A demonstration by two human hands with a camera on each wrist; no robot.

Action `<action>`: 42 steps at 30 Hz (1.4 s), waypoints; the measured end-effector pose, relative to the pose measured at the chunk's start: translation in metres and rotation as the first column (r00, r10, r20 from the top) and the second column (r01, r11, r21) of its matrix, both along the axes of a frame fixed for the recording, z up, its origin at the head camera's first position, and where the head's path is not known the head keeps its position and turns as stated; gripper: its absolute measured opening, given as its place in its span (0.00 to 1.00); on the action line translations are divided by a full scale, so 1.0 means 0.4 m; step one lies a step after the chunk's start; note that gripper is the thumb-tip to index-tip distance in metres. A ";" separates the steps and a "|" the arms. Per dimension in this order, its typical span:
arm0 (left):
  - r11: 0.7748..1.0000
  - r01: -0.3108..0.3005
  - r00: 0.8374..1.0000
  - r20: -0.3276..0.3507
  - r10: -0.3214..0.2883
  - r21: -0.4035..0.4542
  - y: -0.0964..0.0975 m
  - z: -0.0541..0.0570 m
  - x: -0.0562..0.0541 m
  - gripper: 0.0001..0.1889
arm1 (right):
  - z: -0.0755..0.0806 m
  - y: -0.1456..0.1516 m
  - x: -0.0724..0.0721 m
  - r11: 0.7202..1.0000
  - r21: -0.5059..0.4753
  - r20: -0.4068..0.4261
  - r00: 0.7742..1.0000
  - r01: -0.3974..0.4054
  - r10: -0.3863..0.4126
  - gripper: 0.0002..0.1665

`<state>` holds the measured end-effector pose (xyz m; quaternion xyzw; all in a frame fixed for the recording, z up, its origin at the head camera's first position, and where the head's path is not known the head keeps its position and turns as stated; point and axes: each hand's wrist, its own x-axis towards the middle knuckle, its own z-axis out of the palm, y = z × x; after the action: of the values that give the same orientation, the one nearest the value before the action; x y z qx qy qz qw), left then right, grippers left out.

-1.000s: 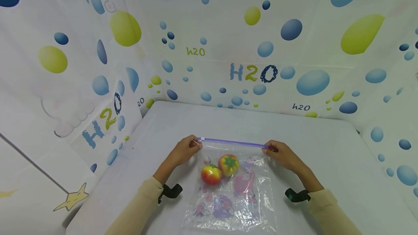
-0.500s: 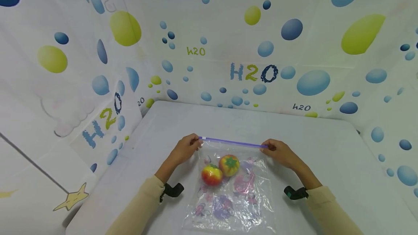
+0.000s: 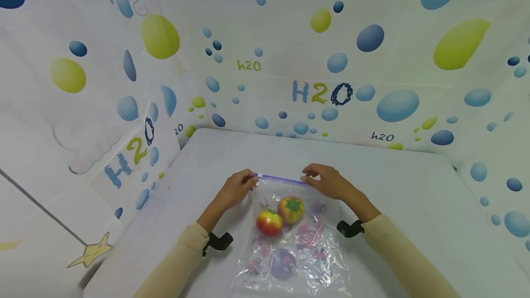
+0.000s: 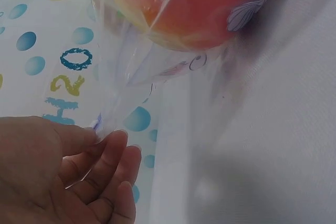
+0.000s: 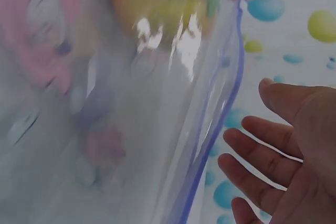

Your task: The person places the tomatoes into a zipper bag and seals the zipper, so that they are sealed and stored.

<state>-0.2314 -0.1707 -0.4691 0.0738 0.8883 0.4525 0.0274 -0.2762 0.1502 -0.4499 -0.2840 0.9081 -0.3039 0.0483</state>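
Observation:
A clear zip bag (image 3: 300, 261) printed with pink and purple figures lies on the table, its purple zip strip (image 3: 281, 179) along the far edge. Inside sit two red-yellow tomato-like fruits; one (image 3: 291, 209) shows a green leafy top, the other (image 3: 269, 222) lies to its left. My left hand (image 3: 236, 189) pinches the bag's far left corner beside the white slider (image 3: 260, 175), thumb against forefinger in the left wrist view. My right hand (image 3: 329, 182) is at the strip's right part; its fingers (image 5: 262, 153) are spread and apart from the strip in the right wrist view.
The white table (image 3: 198, 151) reaches back to a wall sheet (image 3: 281, 36) with blue and green ovals and H2O lettering. Black wrist cameras, one (image 3: 220, 241) on the left and one (image 3: 349, 228) on the right, stick out beside the bag.
My right hand has let go of the bag's far right corner and moved left along the zip strip, its fingers opening. The left hand keeps its pinch, almost still.

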 end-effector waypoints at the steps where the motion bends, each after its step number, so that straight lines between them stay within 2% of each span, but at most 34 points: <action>1: 1.000 -0.001 1.000 -0.001 0.001 0.003 -0.002 -0.001 0.000 0.09 | 0.007 -0.020 -0.001 1.000 -0.001 0.001 1.000 -0.023 0.023 0.21; 7: 1.000 0.005 1.000 -0.019 -0.005 0.018 -0.005 -0.004 -0.001 0.09 | 0.035 -0.135 -0.012 0.994 0.014 0.040 0.993 -0.109 0.108 0.20; 18: 0.999 0.021 0.999 -0.029 -0.020 0.032 -0.006 0.005 0.002 0.09 | 0.036 -0.276 -0.031 0.970 0.054 0.021 0.972 -0.236 0.235 0.15; 30: 0.999 0.032 0.998 -0.059 -0.030 0.036 0.004 0.004 -0.005 0.11 | 0.046 -0.294 -0.033 0.955 -0.004 -0.003 0.955 -0.298 0.298 0.08; 35: 0.999 0.037 0.995 -0.093 -0.036 0.012 0.003 0.006 -0.006 0.10 | 0.052 -0.290 -0.032 0.949 0.001 -0.012 0.948 -0.317 0.317 0.09; 42: 0.999 0.039 0.992 -0.122 -0.038 0.009 -0.002 0.004 -0.004 0.08 | 0.060 -0.284 -0.026 0.950 0.007 0.028 0.950 -0.312 0.312 0.10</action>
<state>-0.2332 -0.1714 -0.4673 0.1184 0.8842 0.4515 -0.0184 -0.2867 0.0364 -0.4260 -0.4195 0.8529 -0.2909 0.1094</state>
